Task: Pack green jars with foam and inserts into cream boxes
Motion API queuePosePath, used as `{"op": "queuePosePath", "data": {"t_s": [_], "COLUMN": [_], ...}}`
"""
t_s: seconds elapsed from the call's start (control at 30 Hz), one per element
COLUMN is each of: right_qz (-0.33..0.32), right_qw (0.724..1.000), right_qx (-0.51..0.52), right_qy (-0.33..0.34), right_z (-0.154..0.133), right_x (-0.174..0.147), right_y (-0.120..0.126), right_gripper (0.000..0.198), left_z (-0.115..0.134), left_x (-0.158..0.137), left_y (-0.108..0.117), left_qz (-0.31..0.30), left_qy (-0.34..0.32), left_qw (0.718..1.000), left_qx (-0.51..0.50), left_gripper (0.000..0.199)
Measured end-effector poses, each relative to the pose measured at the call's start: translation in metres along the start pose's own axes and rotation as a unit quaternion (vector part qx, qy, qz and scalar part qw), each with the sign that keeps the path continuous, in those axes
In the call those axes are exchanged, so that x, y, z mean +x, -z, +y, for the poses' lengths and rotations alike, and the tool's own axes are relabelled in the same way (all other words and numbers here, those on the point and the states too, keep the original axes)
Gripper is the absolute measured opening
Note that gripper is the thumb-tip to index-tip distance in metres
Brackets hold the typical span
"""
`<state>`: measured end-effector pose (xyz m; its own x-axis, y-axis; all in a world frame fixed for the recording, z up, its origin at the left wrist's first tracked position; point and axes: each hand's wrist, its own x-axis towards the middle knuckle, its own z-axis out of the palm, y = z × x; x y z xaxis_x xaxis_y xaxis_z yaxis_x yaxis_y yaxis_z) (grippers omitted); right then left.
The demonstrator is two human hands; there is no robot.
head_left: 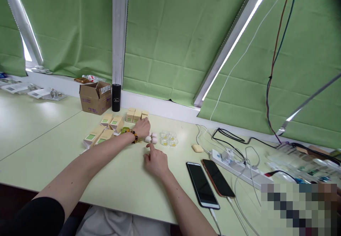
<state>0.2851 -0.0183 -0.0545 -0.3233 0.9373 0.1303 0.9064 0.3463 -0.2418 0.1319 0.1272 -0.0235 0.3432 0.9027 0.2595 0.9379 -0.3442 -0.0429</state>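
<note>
My left hand (143, 127), with a beaded bracelet (135, 136) on its wrist, reaches across the table to the front of a row of small beige boxes (133, 115). Its fingers point down and are mostly hidden, so a hold cannot be made out. Just right of it sit several small white and pinkish rounded pieces (153, 140). My right hand (157, 160) rests nearer to me, below these pieces, index finger and thumb apart and nothing visible in it. Several clear containers with yellow spots (168, 138) stand to the right. Larger beige boxes with green labels (93, 135) lie left of my left hand.
An opened cardboard box (95, 99) and a black tumbler (116, 98) stand at the back. On the right lie two phones (203, 185) with cables, a white power strip (237, 168) and a yellowish square piece (197, 148). A blurred patch covers the lower right corner.
</note>
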Motion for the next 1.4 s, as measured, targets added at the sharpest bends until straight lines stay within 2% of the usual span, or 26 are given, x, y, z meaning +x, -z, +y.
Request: {"op": "queuePosePath", "data": {"t_s": [0.4,0.8,0.97,1.13,1.3,1.33,1.4], "right_qz": [0.006,0.001,0.002,0.004,0.006,0.007,0.009], "right_qw": [1.000,1.000,1.000,1.000,1.000,1.000,1.000], "right_qx": [-0.002,0.002,0.000,-0.007,-0.005,-0.003,-0.004], "right_qy": [0.001,0.001,0.000,0.000,0.001,0.001,0.002], "right_z": [0.001,-0.001,0.000,0.001,0.000,0.000,-0.001], "right_x": [0.001,0.000,0.000,0.000,0.000,0.000,-0.001], "right_y": [-0.003,0.001,0.000,-0.001,0.000,0.000,0.000], "right_gripper": [0.040,0.039,0.040,0.040,0.039,0.039,0.039], "left_z": [-0.007,-0.007,-0.002,-0.008,-0.016,-0.014,-0.005], "left_x": [0.005,0.003,-0.004,-0.022,-0.056,-0.070,-0.106], "left_y": [-0.005,0.002,0.008,0.025,0.061,0.071,0.091], "left_qz": [-0.005,-0.008,0.015,0.060,0.141,0.176,0.339], "left_qy": [0.026,0.032,0.032,0.016,0.031,0.031,-0.024], "left_qw": [0.999,0.999,0.998,0.993,0.975,0.966,0.896], "left_qx": [-0.019,-0.035,-0.055,-0.102,-0.167,-0.187,-0.284], "left_gripper": [0.044,0.042,0.042,0.025,0.030,0.029,0.018]}}
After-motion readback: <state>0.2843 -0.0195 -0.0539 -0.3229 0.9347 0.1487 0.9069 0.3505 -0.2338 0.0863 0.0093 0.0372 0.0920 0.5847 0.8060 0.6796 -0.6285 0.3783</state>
